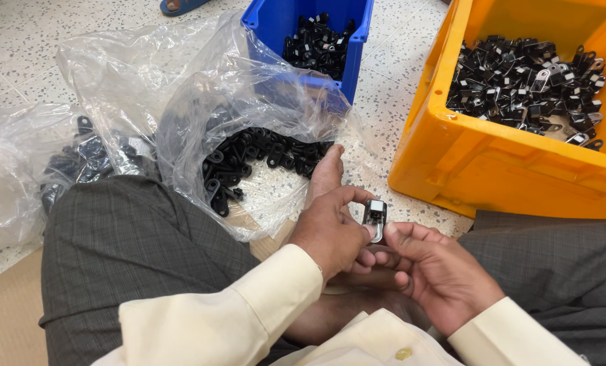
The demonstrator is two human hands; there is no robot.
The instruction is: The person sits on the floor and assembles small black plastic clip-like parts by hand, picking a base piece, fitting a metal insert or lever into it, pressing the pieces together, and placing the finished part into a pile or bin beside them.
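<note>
The left hand (330, 234) and the right hand (435, 271) meet over the person's lap. Both hold one small part (375, 218). It is black with a shiny metal piece.

The left grip is closed on the part. The thumb and first finger pinch it near its top. The other left fingers curl in under it. The right grip is closed on the part too, but only lightly. Its thumb tip presses the low end of the part, and its fingers curl loosely below, touching the left fingers.

A bare foot (326, 173) lies on the floor (398, 122) just above the part. A clear bag (201, 88) lies open to the left of the part, with many black parts (248, 159) spilling from it. A blue bin (309, 41) stands far above the part, with black parts inside. A yellow bin (452, 163) stands to the upper right of the part, also full of such parts.
</note>
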